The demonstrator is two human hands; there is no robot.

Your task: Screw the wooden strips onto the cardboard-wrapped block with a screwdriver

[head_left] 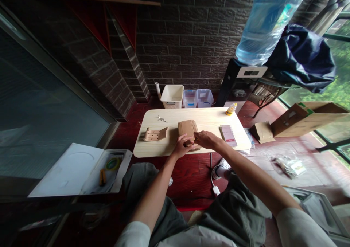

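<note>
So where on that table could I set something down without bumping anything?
The roomiest bare patch of tabletop lies between the brown panel and the smartphone, beyond the right hand. A narrower one separates the panel from the drilled wooden piece. It's crowded at the near middle, where the left hand and the right share the panel.
</note>
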